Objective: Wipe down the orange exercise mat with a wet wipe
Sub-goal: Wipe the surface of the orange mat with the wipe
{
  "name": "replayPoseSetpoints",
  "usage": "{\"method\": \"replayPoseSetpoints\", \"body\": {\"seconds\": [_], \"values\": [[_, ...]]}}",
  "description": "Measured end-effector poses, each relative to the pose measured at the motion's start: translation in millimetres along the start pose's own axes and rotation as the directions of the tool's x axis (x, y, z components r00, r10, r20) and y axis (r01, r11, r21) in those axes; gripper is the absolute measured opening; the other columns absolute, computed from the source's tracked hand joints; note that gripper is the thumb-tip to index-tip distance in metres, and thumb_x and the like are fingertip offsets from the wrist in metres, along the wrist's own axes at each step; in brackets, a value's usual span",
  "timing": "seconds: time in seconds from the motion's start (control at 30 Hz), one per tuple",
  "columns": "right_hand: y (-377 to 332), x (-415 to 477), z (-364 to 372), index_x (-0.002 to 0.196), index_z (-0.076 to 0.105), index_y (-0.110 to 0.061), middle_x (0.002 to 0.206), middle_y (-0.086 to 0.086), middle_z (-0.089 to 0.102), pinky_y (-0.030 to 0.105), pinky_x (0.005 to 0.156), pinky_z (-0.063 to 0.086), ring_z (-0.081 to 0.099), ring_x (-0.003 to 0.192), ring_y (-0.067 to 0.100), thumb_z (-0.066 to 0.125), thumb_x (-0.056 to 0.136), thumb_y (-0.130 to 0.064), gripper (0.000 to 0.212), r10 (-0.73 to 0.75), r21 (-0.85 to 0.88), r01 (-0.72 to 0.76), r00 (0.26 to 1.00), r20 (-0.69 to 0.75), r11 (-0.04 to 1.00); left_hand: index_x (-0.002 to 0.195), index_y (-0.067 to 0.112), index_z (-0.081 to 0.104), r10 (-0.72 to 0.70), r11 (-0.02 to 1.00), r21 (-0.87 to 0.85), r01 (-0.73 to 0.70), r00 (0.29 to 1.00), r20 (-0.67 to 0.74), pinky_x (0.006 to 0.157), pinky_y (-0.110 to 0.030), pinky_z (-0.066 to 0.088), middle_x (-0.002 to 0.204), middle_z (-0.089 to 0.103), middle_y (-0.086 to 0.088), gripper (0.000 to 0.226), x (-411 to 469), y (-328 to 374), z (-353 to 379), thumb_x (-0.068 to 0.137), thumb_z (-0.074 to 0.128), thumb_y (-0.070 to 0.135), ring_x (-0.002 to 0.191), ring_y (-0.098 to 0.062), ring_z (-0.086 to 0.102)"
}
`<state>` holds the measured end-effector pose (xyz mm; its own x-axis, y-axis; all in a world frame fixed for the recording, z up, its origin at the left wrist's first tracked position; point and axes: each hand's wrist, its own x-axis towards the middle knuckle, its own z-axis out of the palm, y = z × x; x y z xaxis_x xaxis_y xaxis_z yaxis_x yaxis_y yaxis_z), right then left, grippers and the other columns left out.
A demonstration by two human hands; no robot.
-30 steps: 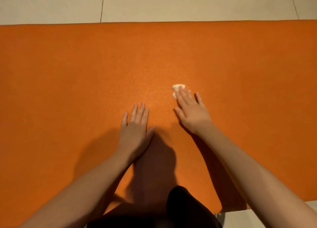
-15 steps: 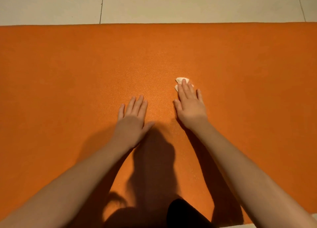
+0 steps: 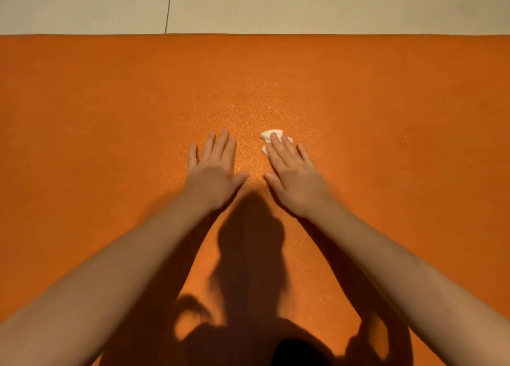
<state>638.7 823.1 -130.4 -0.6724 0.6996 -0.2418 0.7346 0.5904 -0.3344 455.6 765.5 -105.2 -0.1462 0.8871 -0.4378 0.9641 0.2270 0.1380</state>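
Mat [image 3: 110, 117]: orange, flat, fine-grained surface, spread on pale floor tiles [image 3: 303, 4].
Wipe [image 3: 271, 135]: small white crumpled wad at mid-mat, well short of the far edge, pressed under the straight fingers of the right hand [image 3: 295, 178].
Left hand [image 3: 215, 172]: flat on the mat just beside, fingers straight, holding nothing.
Progress: wiping apparently under way. No damp trace shows what is covered, so most of the surface likely remains.

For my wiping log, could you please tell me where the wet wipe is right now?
In the head view, the wipe lies right of centre on the mat, under the right hand's straight fingers, beside the left hand.
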Motion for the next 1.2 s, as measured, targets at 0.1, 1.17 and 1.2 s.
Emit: {"method": "replayPoseSetpoints", "body": {"seconds": [0.1, 1.17, 1.2], "values": [[27, 9, -12, 0.156, 0.012, -0.018, 0.163, -0.001, 0.003, 0.035, 0.117, -0.012, -0.003, 0.148, 0.012, 0.005, 0.095, -0.049, 0.07, -0.085, -0.103, 0.087, 0.996, 0.025, 0.991, 0.156, 0.017, -0.007, 0.002, 0.999, 0.035, -0.004, 0.999, 0.037, 0.12, -0.047, -0.005, 0.163, -0.018, 0.0, 0.082, 12, -2, -5, 0.099, 0.038, 0.055, 0.149, -0.021, -0.017], [31, 85, -30, 0.156, 0.002, -0.013, 0.164, 0.004, -0.009, 0.037, 0.12, -0.01, -0.009, 0.15, 0.017, 0.02, 0.104, -0.042, 0.062, 0.068, -0.075, -0.069, 0.998, -0.019, 0.995, 0.155, 0.022, -0.012, 0.065, 0.995, 0.065, -0.075, 0.987, 0.145, 0.121, -0.048, -0.005, 0.161, -0.025, 0.002, 0.114, 61, 1, -39, 0.08, 0.06, 0.068, 0.148, -0.022, -0.022], [39, 84, -35, 0.156, 0.003, -0.014, 0.164, 0.003, -0.006, 0.037, 0.12, -0.01, -0.007, 0.151, 0.016, 0.017, 0.103, -0.043, 0.062, -0.003, -0.121, 0.002, 1.0, -0.005, 0.993, 0.155, 0.022, -0.011, 0.067, 0.995, 0.066, -0.077, 0.988, 0.141, 0.121, -0.048, -0.004, 0.161, -0.023, 0.002, 0.114, 61, 1, -39, 0.079, 0.06, 0.069, 0.148, -0.022, -0.02]]}}
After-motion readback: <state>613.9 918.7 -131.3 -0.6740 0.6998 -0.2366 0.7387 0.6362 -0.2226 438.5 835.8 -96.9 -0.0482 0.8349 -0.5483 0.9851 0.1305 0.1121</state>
